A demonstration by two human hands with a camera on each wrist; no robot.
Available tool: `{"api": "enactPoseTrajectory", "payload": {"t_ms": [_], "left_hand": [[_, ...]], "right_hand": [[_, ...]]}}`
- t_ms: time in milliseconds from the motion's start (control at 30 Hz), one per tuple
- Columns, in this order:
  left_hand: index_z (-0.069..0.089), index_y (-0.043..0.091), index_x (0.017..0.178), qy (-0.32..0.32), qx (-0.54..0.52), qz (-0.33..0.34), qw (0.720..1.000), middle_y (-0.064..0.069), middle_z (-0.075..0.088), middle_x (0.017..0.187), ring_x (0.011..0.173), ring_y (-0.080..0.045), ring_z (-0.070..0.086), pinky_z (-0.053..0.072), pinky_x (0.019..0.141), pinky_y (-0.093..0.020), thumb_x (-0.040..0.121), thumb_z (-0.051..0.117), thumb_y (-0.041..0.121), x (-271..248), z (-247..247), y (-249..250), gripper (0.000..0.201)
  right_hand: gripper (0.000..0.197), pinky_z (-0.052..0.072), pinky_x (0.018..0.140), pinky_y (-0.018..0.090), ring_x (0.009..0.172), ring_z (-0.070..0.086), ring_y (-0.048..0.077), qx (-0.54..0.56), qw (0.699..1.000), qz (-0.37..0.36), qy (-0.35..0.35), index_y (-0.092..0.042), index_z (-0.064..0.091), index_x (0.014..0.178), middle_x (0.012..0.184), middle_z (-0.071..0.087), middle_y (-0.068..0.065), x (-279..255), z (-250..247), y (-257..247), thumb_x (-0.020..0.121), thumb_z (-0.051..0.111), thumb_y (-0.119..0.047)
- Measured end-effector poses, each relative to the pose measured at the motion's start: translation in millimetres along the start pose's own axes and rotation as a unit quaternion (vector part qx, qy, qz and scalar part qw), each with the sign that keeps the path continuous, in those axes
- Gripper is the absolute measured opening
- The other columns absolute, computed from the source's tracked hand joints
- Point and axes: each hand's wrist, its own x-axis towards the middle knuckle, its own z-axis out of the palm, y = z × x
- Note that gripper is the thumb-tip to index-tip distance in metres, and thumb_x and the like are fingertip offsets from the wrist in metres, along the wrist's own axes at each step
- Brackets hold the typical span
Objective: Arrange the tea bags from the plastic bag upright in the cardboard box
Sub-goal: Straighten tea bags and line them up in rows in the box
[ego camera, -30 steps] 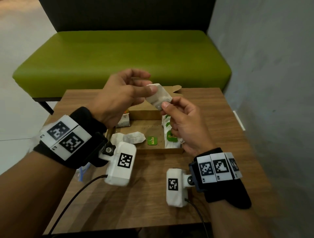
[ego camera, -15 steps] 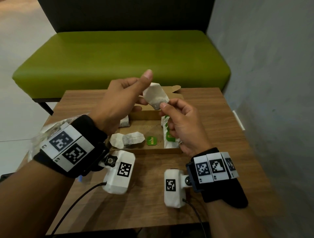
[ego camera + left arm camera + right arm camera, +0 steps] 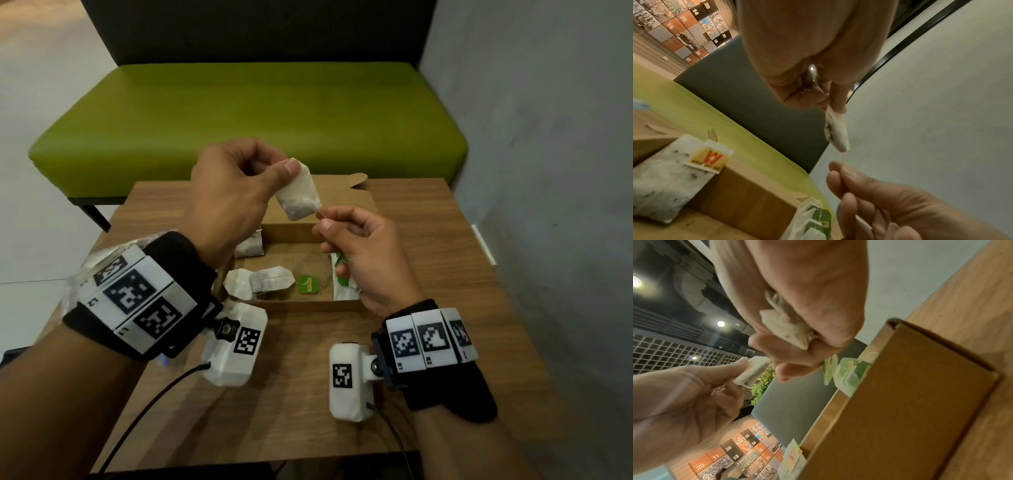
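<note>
Since the earlier frame, left hand (image 3: 233,192) has turned so its thumb lies across the top of the tea bag (image 3: 299,195), and right hand (image 3: 363,253) has slid off the bag to its string (image 3: 843,156); left thumb and forefinger pinch the bag's upper end, so the bag hangs tilted above the box (image 3: 342,303); right thumb and forefinger pinch the string just below the bag's lower corner, remaining fingers curled over crumpled white paper seen in the right wrist view; box open on the worktop (image 3: 428,274), flap (image 3: 346,186) raised behind; inside, green-tagged bags (image 3: 342,284) stand upright against the right wall, partly hidden by the right hand; two bags (image 3: 260,282) lie flat at the left with a loose green tag (image 3: 309,285) beside them; another bag (image 3: 249,245) leans at the back left; plastic bag (image 3: 85,274) at the worktop's left edge, mostly hidden behind the left wrist; green bench (image 3: 257,113) beyond.
</note>
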Motion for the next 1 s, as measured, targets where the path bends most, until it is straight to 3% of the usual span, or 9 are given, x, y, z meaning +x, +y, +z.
{"api": "enactPoseTrajectory", "payload": {"t_ms": [200,333,467,600,667,733,833,933,1000], "left_hand": [[0.068,0.024,0.091,-0.035,-0.005,0.043,0.998,0.004,0.065,0.078,0.068,-0.006,0.056,0.046,0.057,-0.019,0.092,0.067,0.025,-3.6,-5.8,8.6,0.003],[0.069,0.022,0.094,-0.044,-0.007,0.067,0.997,0.003,0.066,0.079,0.066,-0.006,0.055,0.044,0.057,-0.019,0.093,0.065,0.027,-3.7,-9.8,16.1,0.007],[0.069,0.022,0.094,-0.061,0.006,0.068,0.996,0.005,0.064,0.081,0.061,-0.001,0.053,0.042,0.053,-0.014,0.092,0.065,0.028,-3.3,-7.7,20.6,0.008],[0.069,0.018,0.096,-0.071,-0.008,0.067,0.995,0.003,0.064,0.080,0.058,-0.002,0.054,0.045,0.051,-0.021,0.091,0.066,0.029,-2.9,-5.9,23.4,0.012],[0.069,0.016,0.096,-0.077,-0.004,0.068,0.995,0.003,0.064,0.079,0.058,-0.004,0.054,0.046,0.050,-0.023,0.092,0.066,0.027,-2.1,-6.2,23.4,0.012],[0.070,0.015,0.097,-0.077,-0.001,0.069,0.995,0.002,0.064,0.078,0.058,-0.004,0.055,0.047,0.051,-0.022,0.092,0.066,0.024,-0.4,-7.2,22.2,0.011],[0.071,0.015,0.097,-0.050,-0.003,0.060,0.997,0.000,0.066,0.079,0.060,-0.007,0.059,0.050,0.053,-0.021,0.092,0.067,0.022,5.3,-10.9,17.1,0.009],[0.071,0.016,0.096,-0.015,0.002,0.048,0.999,0.001,0.068,0.081,0.064,-0.008,0.064,0.054,0.057,-0.021,0.092,0.067,0.021,11.0,-15.0,10.7,0.007],[0.070,0.013,0.096,0.002,0.006,0.041,0.999,-0.001,0.069,0.082,0.066,-0.008,0.066,0.057,0.060,-0.023,0.092,0.067,0.019,12.5,-16.6,6.4,0.008]], "right_hand": [[0.013,0.051,0.051,0.019,0.092,0.071,0.011,0.109,0.992,0.052,0.035,-0.015,0.070,0.108,0.111,0.073,0.006,2.8,-1.6,-5.3,0.098,0.063,-0.014],[0.015,0.048,0.048,0.018,0.078,0.065,0.009,0.170,0.978,0.086,0.089,-0.013,0.071,0.108,0.097,0.071,0.001,5.6,-5.7,-5.5,0.099,0.061,-0.020],[0.011,0.038,0.045,0.014,0.070,0.051,0.005,0.034,0.997,0.038,0.057,-0.022,0.070,0.105,0.105,0.068,-0.002,4.2,-5.7,-4.4,0.096,0.065,-0.019],[0.028,0.047,0.076,0.028,0.105,0.059,0.012,-0.126,0.991,-0.034,-0.036,-0.044,0.061,0.113,0.118,0.059,-0.005,1.1,4.0,0.2,0.092,0.071,-0.028],[0.022,0.050,0.083,0.034,0.104,0.057,0.011,-0.189,0.979,-0.062,-0.051,-0.048,0.061,0.111,0.120,0.057,-0.004,2.1,9.5,6.3,0.093,0.068,-0.038],[0.007,0.047,0.077,0.033,0.088,0.055,0.002,-0.219,0.971,-0.082,-0.055,-0.041,0.067,0.101,0.114,0.060,-0.006,3.5,12.5,9.7,0.096,0.063,-0.041],[0.021,0.039,0.069,0.025,0.071,0.052,-0.005,-0.225,0.968,-0.085,-0.070,-0.032,0.069,0.085,0.088,0.063,-0.021,4.4,10.4,9.8,0.102,0.056,-0.036],[0.022,0.041,0.071,0.024,0.076,0.055,-0.008,-0.242,0.961,-0.095,-0.092,-0.028,0.067,0.083,0.079,0.062,-0.024,2.6,8.0,8.2,0.102,0.056,-0.032],[0.018,0.050,0.080,0.032,0.085,0.060,0.002,-0.243,0.959,-0.107,-0.101,-0.024,0.068,0.087,0.085,0.066,-0.014,2.6,7.8,8.4,0.101,0.058,-0.029]]}}
